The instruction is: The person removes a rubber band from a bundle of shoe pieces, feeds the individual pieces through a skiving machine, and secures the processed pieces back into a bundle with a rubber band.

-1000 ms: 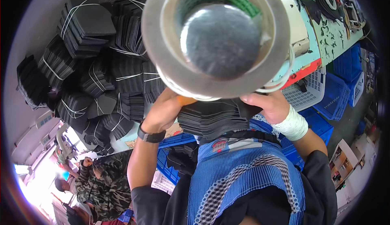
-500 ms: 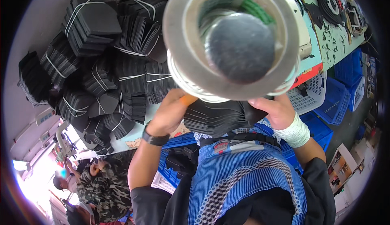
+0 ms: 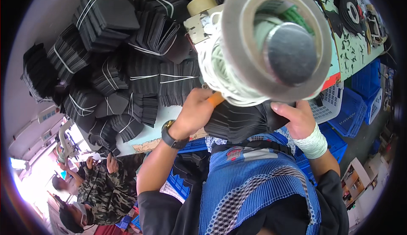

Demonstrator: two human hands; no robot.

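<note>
Between my hands, close to my waist, is a stack of thin black sheet pieces (image 3: 237, 122) with fanned, curved edges. My left hand (image 3: 194, 113), with an orange cover on a digit and a dark watch at the wrist, is closed on the stack's left end. At the right end, my right hand (image 3: 300, 119) grips it with the thumb on top; white cord (image 3: 313, 144) is wound around that wrist. A large spool (image 3: 237, 36) of white cord looms in front, hiding part of the stack and some fingertips.
Several tied bundles of black pieces (image 3: 112, 19) are heaped at the left on the worktable (image 3: 146, 137). A yellowish tape roll (image 3: 201, 6) lies behind. At right are a white basket (image 3: 328, 108) and blue crates (image 3: 349, 112). A co-worker in a camouflage sleeve (image 3: 112, 192) is at lower left.
My view has shifted, so the spool appears farther right and the tape roll shows beside it. Both hands keep their hold on the stack. The co-worker's hands have moved.
</note>
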